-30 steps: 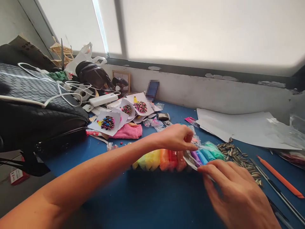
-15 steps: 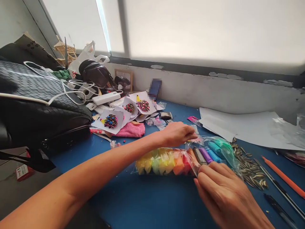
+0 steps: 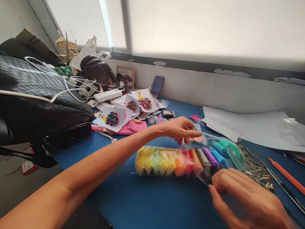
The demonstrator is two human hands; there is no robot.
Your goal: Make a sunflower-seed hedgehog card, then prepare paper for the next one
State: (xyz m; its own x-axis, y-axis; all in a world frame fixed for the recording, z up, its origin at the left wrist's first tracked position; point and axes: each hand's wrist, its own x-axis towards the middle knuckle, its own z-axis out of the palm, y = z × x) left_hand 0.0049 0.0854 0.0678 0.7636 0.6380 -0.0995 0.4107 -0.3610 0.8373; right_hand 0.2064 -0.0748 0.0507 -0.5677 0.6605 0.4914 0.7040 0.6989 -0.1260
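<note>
A clear plastic bag (image 3: 156, 160) of modelling clay lies on the blue table. Its soft packets run from yellow through orange, red, brown and purple to blue and green. Above the bag's far edge, my left hand (image 3: 182, 129) has its index finger stretched out and the others loosely bent, with nothing seen in them. At the near side, my right hand (image 3: 247, 194) pinches the bag's plastic, pulling a flap toward me. This hand is blurred by motion, and a dark patch shows in the stretched plastic by its fingertips.
Sunflower seeds (image 3: 259, 171) lie right of the bag, near an orange tool (image 3: 287, 175). White paper (image 3: 238, 124) lies behind. Seed-covered hedgehog figures on paper (image 3: 111, 118) rest on a pink cloth (image 3: 132, 127). A black woven bag (image 3: 43, 105) stands left.
My right hand has moved right and toward me, drawing the plastic with it. The left hand's fingers have spread, its index finger now extended. The camera view has shifted slightly.
</note>
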